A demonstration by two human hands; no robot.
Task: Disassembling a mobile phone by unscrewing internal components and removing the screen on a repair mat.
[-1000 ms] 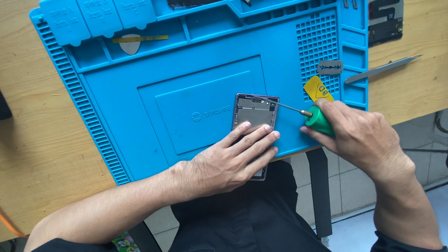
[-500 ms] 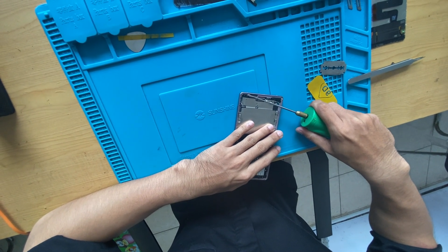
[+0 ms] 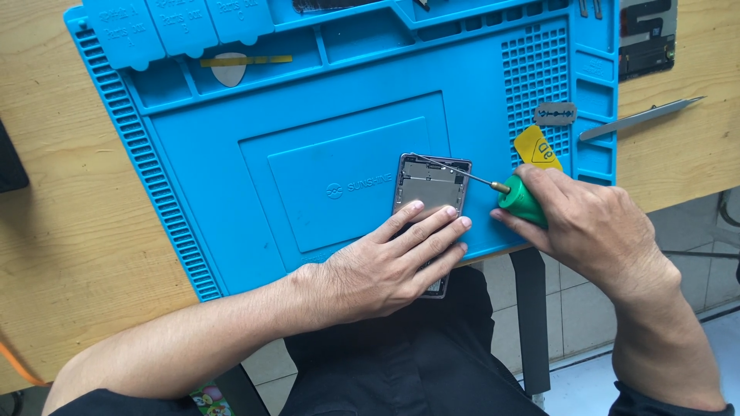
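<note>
I found the opened phone (image 3: 430,189) lying back-up on the blue repair mat (image 3: 231,177), near its front edge. My left hand (image 3: 385,266) lay flat across the phone's lower half, fingers spread and pressing it down, gripping nothing. My right hand (image 3: 586,223) was closed around the green-handled screwdriver (image 3: 521,200), its thin shaft angled so the tip met the phone's upper left corner. I judged the step in hand to be working a screw at that corner. The next move called for steady downward pressure and a controlled turn, lest the tip slip. A yellow pick (image 3: 537,149) and a razor blade (image 3: 555,114) lay just beyond.
</note>
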